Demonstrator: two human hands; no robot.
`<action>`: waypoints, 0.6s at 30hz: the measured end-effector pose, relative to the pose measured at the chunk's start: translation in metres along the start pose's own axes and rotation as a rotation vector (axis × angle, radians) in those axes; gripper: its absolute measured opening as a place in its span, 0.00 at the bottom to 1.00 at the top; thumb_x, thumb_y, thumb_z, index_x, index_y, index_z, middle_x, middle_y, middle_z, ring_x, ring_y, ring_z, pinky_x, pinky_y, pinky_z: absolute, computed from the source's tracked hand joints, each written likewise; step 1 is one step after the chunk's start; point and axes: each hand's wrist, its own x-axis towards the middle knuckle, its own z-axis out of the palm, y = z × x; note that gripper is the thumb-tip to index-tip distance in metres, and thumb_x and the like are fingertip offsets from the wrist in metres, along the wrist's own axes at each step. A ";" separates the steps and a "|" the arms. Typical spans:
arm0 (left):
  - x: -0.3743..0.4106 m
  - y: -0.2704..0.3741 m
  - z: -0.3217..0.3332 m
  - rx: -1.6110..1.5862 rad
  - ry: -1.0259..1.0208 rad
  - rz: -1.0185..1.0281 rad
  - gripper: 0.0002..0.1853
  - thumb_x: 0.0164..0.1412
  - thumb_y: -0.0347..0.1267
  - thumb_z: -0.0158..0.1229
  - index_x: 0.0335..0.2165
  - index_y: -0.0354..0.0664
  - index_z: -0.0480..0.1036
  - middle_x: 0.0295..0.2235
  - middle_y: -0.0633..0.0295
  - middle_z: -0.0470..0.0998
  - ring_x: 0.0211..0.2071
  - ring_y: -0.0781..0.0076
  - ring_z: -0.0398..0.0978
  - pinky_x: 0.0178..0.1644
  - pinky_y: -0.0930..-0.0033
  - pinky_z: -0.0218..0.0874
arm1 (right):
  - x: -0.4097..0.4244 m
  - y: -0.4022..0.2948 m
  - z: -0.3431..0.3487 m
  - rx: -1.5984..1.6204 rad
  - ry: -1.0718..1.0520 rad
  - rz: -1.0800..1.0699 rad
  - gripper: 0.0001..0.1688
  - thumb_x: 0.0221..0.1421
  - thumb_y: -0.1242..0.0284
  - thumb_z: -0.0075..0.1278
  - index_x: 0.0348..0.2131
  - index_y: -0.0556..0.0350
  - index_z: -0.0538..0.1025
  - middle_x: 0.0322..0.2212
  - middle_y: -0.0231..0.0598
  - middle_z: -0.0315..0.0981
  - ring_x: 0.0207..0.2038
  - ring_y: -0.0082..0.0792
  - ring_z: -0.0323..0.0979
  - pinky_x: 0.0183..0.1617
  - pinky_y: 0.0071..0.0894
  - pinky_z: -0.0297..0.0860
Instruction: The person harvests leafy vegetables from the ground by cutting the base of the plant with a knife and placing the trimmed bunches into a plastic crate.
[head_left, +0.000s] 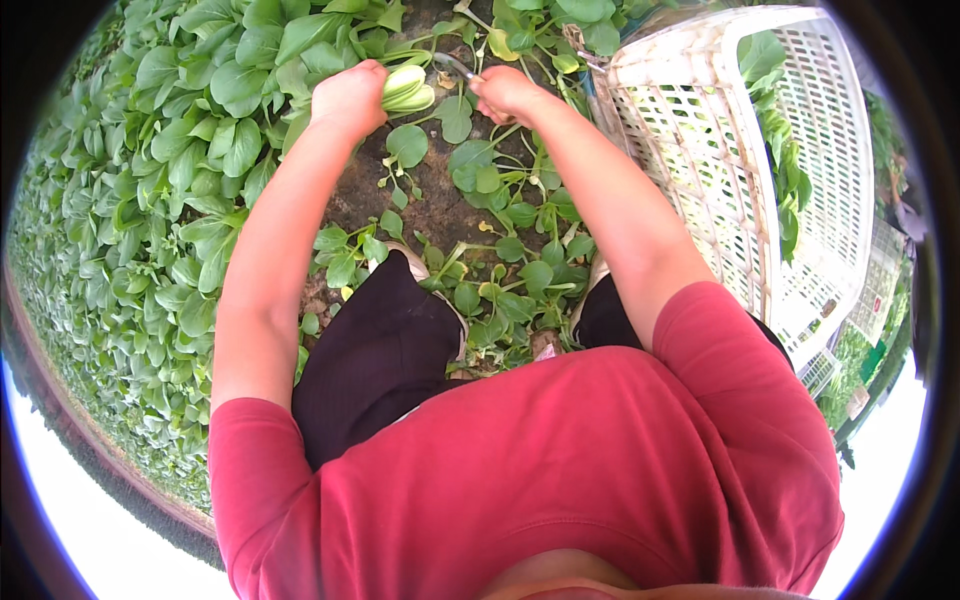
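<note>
My left hand (351, 99) is closed around a leafy green plant with pale, thick stalks (407, 90), much like bok choy; the stalk ends point right, towards my other hand. In my right hand (502, 94) is the handle of a small tool with a curved metal blade (452, 64), apparently a sickle. Its blade reaches left, close to the held stalks. Part of the handle is hidden by my fingers. Below both hands lie dark soil (382, 176) and loose or low green leaves (407, 145).
Dense leafy greens (172, 157) fill the left side. A white plastic crate (694, 142) stands at the right, tilted in view, with green leaves (787, 172) inside. Low plants (517, 300) grow between my feet. Further crates (874, 285) show at the far right.
</note>
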 end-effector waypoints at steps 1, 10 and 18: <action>-0.007 -0.001 -0.002 -0.052 0.018 -0.011 0.23 0.41 0.28 0.62 0.42 0.45 0.71 0.43 0.63 0.74 0.41 0.59 0.75 0.43 0.60 0.69 | -0.017 0.005 -0.010 0.029 -0.082 0.016 0.20 0.63 0.63 0.41 0.30 0.61 0.75 0.21 0.36 0.72 0.17 0.26 0.66 0.21 0.30 0.64; -0.036 0.019 -0.010 -0.050 0.046 -0.012 0.24 0.43 0.28 0.62 0.43 0.45 0.71 0.54 0.68 0.67 0.44 0.62 0.75 0.46 0.61 0.68 | -0.058 0.018 0.013 0.268 0.062 -0.219 0.13 0.62 0.67 0.45 0.41 0.58 0.70 0.27 0.32 0.70 0.26 0.21 0.67 0.27 0.22 0.67; -0.001 0.016 0.004 0.092 -0.032 -0.008 0.17 0.45 0.24 0.59 0.38 0.42 0.72 0.51 0.64 0.70 0.42 0.60 0.76 0.43 0.59 0.70 | 0.002 0.010 0.021 -0.002 0.212 -0.157 0.17 0.59 0.63 0.46 0.40 0.57 0.74 0.28 0.44 0.78 0.28 0.36 0.78 0.35 0.37 0.72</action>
